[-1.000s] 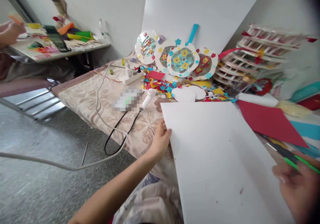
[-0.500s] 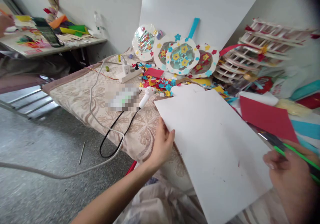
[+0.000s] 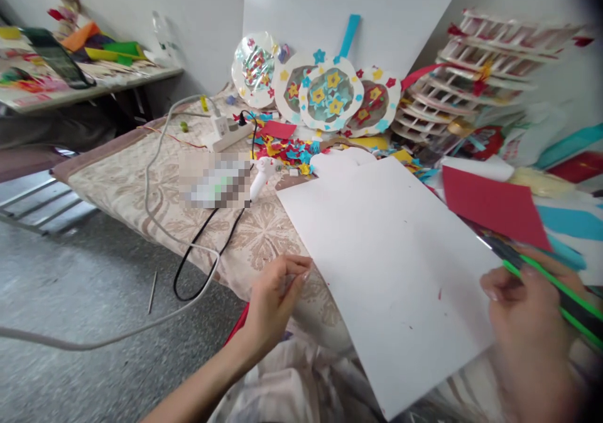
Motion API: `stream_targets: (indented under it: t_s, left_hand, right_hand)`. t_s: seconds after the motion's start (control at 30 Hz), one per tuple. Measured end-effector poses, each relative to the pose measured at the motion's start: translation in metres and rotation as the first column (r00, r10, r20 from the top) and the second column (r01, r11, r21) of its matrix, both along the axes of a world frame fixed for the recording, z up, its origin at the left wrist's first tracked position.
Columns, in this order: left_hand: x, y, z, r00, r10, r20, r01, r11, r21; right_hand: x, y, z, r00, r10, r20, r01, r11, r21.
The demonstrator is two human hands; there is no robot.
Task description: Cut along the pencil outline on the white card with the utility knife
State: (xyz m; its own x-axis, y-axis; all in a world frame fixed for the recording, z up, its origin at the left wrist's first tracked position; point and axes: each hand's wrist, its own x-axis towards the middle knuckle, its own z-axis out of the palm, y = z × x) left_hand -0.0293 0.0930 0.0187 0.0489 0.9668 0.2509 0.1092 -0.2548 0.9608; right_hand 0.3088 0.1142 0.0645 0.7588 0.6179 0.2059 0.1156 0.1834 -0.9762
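The right hand (image 3: 527, 322), blurred and cut off at the lower right, is gripping green-handled scissors (image 3: 556, 285) beside the white sheet (image 3: 391, 266) at centre. The left hand (image 3: 276, 297) is hovering loosely curled, holding nothing, over the patterned tablecloth (image 3: 141, 184); grey floor (image 3: 70, 297) is showing at left.

bare cloth (image 3: 264, 234) left of white sheet (image 3: 391, 266), scraps (image 3: 292, 153) crowding behind

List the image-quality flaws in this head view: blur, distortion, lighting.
Head view: soft, even daylight without hard shadows; right hand and its green-handled scissors smeared by motion blur; stacked paper trays blurred too; corners darkened and stretched by the wide lens; a pixelated patch masks something on the tablecloth.
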Motion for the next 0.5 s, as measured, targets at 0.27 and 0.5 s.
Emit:
stream_targets:
  t_s: [0.27,0.5]
  left_hand:
    - [0.018,0.005,0.006,0.963,0.037,-0.268,0.048,0.953,0.300]
    - [-0.004,-0.011,0.004,0.931,0.048,-0.362,0.087,0.933,0.350]
  right_hand:
    - [0.010,0.000,-0.014,0.978,0.132,0.160,-0.149,0.984,0.100]
    - [0.010,-0.004,-0.014,0.985,0.114,0.133,-0.126,0.988,0.092]
